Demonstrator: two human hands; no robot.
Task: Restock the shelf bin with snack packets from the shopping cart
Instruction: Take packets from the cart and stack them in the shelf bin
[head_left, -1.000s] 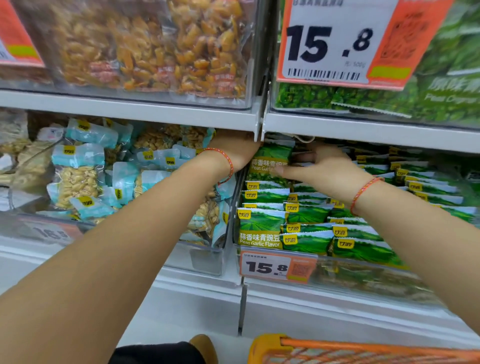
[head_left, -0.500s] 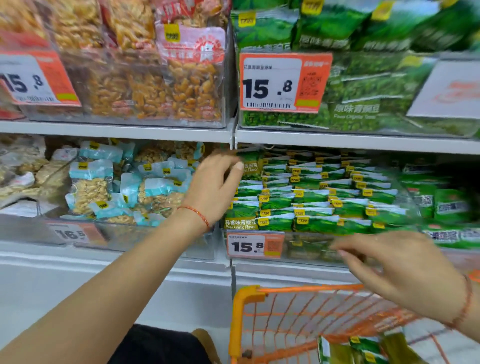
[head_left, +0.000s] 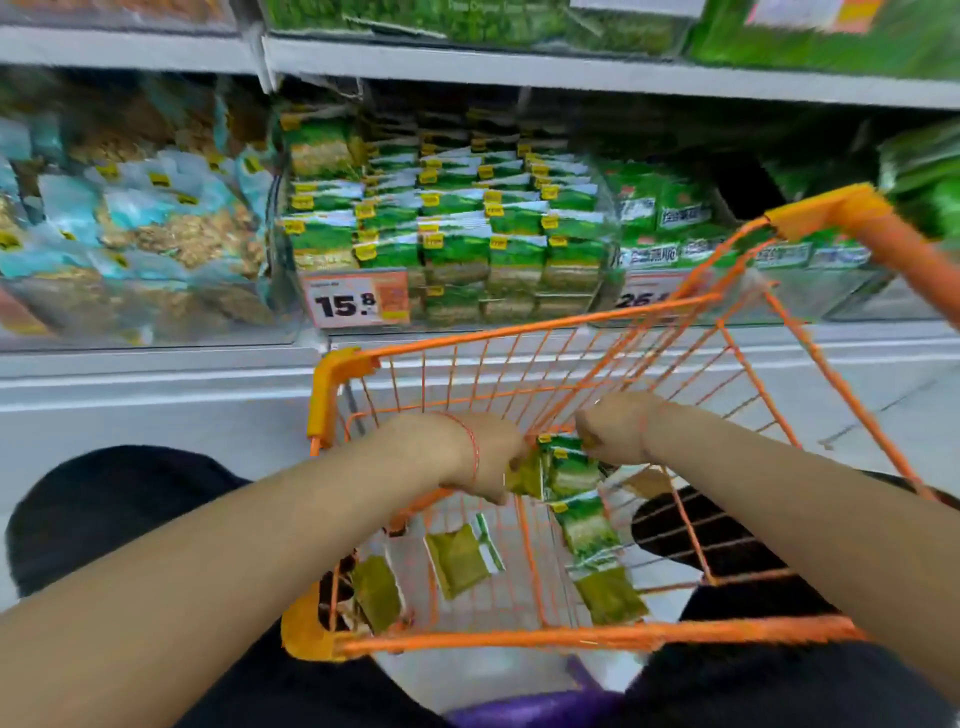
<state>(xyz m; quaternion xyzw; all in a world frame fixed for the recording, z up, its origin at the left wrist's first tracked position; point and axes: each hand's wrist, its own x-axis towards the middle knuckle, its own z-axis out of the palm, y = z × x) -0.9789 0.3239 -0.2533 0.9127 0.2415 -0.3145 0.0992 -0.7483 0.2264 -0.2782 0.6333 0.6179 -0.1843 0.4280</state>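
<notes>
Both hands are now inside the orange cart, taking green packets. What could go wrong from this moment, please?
1. The left hand and right hand grasp the same small bunch of green packets; carried loosely, one may slip back into the cart.
2. The bin behind the 15.8 price tag already looks nearly full, so added packets might slide out.
3. A bin of similar green packets stands just right of it; misplacing is possible.
</notes>
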